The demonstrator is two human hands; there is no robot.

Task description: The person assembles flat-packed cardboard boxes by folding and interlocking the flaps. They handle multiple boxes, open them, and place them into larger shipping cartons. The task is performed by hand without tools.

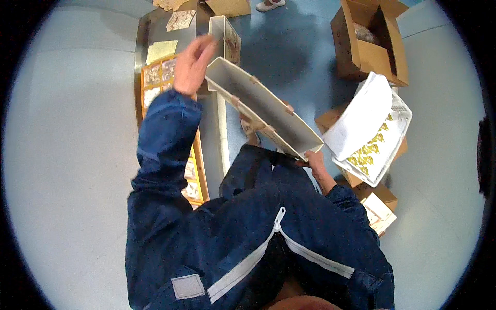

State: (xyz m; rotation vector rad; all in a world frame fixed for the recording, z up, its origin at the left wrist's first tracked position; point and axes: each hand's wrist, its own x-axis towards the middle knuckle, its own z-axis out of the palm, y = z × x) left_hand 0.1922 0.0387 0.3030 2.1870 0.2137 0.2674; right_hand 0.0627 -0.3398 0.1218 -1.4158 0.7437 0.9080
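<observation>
A long, narrow, open-topped box (258,106) slants in front of me, cream outside and grey inside, with small brownish tabs along its long rims. My right hand (316,164) grips its near right corner, fingers closed on the edge. Over by the far left end, my left hand (192,64) is raised just beside the rim. Its fingers are smeared by motion, and I cannot tell whether they touch the box. Close behind that hand stands a second, similar narrow box (217,26), its side patterned.
On the left, a metal table (206,126) bears a yellow-framed tray (202,178) of pictured pieces and loose cards (181,19). To the right, a white crate (400,139) holds yellow-green pieces and a white sheet (361,121). An open cardboard box (347,54) stands beyond it.
</observation>
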